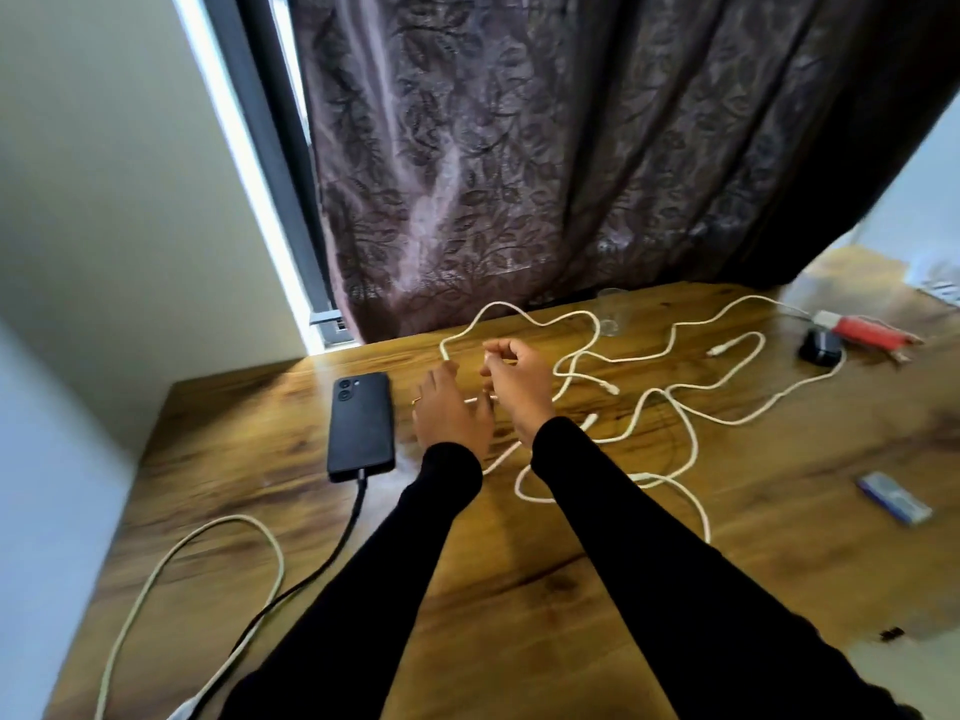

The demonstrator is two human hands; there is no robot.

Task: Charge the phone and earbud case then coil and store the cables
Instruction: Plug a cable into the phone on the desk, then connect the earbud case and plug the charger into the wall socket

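A black phone (360,424) lies face down on the wooden table (519,563), with a dark cable (332,550) plugged into its near end. Loose white cables (660,402) sprawl over the table's middle and right. My left hand (451,413) is beside the phone, fingers on a white cable strand that crosses under it. Just to its right, my right hand (517,384) pinches a thin white cable between curled fingers. A small dark case (820,346), possibly the earbud case, sits far right.
A white cable loop (208,537) lies at the near left. A red and white power strip (862,330) and a clear glass (613,311) stand near the back edge. A small blue-white packet (894,497) lies at the right. A patterned curtain (571,148) hangs behind.
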